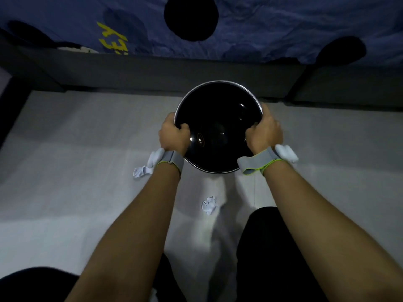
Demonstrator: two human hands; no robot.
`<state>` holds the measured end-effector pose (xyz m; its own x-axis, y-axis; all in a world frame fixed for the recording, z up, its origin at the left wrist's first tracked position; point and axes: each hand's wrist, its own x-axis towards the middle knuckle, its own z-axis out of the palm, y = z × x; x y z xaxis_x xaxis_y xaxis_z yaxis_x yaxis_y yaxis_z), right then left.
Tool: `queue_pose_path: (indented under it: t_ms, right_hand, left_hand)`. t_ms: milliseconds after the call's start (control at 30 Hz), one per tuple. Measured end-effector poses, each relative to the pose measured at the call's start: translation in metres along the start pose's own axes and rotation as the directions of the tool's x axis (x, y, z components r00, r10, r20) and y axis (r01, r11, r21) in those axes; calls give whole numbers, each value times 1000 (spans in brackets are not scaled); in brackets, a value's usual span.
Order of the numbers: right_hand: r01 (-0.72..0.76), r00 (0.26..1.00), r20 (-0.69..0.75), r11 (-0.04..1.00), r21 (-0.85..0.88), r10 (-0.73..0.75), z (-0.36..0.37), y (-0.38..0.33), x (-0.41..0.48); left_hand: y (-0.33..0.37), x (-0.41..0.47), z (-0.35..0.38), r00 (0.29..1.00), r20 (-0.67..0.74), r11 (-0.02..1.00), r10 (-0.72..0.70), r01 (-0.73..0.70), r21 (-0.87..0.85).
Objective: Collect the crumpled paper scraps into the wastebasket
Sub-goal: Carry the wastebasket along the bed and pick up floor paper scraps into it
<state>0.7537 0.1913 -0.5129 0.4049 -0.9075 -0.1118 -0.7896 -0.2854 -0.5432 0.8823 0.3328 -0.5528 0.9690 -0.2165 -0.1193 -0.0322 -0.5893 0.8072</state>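
Observation:
A round black wastebasket [218,99] with a thin metal rim sits in the middle of the view, and its dark inside looks empty. My left hand [174,135] grips its left rim, and my right hand [265,132] grips its right rim. One crumpled white paper scrap [142,171] lies on the pale floor by my left wrist. A second crumpled paper scrap [209,205] lies between my forearms, nearer to me. Each wrist wears a grey band with a white device.
A dark bed frame [152,70] runs across just behind the wastebasket, with a blue patterned bedsheet [283,25] above it. My dark-clad knees [268,236] are at the bottom. Pale floor [76,149] spreads to the left and right.

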Motion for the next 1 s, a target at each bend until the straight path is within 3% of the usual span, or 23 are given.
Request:
queue_pose_path:
  t_ms: [67, 133, 200, 267, 333, 400, 433, 467, 500, 567, 633, 667, 733, 767, 800, 833, 867, 933, 1000]
  right_hand:
    - [-8, 1000, 2, 1000, -1, 8, 1, 0, 0]
    - [-7, 1000, 0, 1000, -7, 7, 3, 1, 0]
    - [-3, 1000, -5, 1000, -12, 2, 2, -2, 1]
    - [10, 1000, -1, 1000, -14, -10, 2, -1, 5]
    - [17, 1000, 4, 1000, -21, -17, 4, 1, 8]
    - [23, 1000, -5, 1000, -10, -23, 7, 4, 10]
    - [25, 1000, -12, 1000, 0, -25, 6, 4, 10]
    - [29, 999, -17, 1000, 7, -28, 5, 5, 9]
    - [31, 999, -19, 999, 12, -31, 5, 6, 9]
    - [33, 999, -17, 999, 18, -32, 4, 7, 8]
    - [25, 1000, -17, 999, 22, -25, 5, 6, 6]
    - [18, 1000, -19, 1000, 20, -18, 5, 6, 6]
    - [5, 1000, -21, 1000, 9, -5, 6, 5, 6]
    - [1, 1000, -21, 1000, 3, -1, 5, 5, 6]
    - [-2, 1000, -19, 1000, -2, 2, 5, 6, 6]
    - [-5, 1000, -15, 1000, -5, 5, 5, 6, 6]
    - [-9, 1000, -12, 1000, -4, 8, 4, 7, 6]
    - [-17, 1000, -8, 1000, 5, 17, 3, 7, 5]
    - [-23, 1000, -6, 1000, 14, 23, 2, 7, 5]
  left_hand:
    - [0, -5, -2, 999, -11, 994, -31, 29, -102]
    - [-5, -12, 2, 976, -108, 948, -190, 153, -279]
    - [-19, -21, 10, 882, -238, 858, -407, 279, -432]
    - [-44, -36, 23, 786, -278, 802, -552, 409, -436]
    - [-75, -56, 35, 794, -229, 821, -563, 505, -267]
    - [-106, -80, 49, 909, -55, 909, -413, 407, -91]
    - [-120, -90, 55, 959, 84, 963, -270, 269, 23]
    - [-133, -101, 62, 960, 243, 980, -137, 96, 173]
    - [-144, -109, 67, 914, 399, 943, -72, -68, 325]
    - [-159, -120, 72, 786, 610, 839, -95, -266, 474]
    - [-170, -122, 76, 717, 691, 801, -97, -356, 482]
    - [-172, -119, 77, 719, 689, 815, -84, -349, 463]
    - [-168, -111, 77, 799, 598, 893, -69, -218, 394]
    - [-158, -106, 72, 872, 482, 949, -88, -74, 307]
    - [-144, -97, 66, 934, 323, 981, -152, 103, 164]
    - [-128, -87, 55, 959, 139, 969, -245, 248, -2]
    - [-112, -76, 42, 949, -47, 944, -313, 306, -122]
    - [-76, -55, 13, 904, -345, 952, -255, 171, -254]
    - [-41, -41, -7, 875, -479, 947, -67, -95, -307]
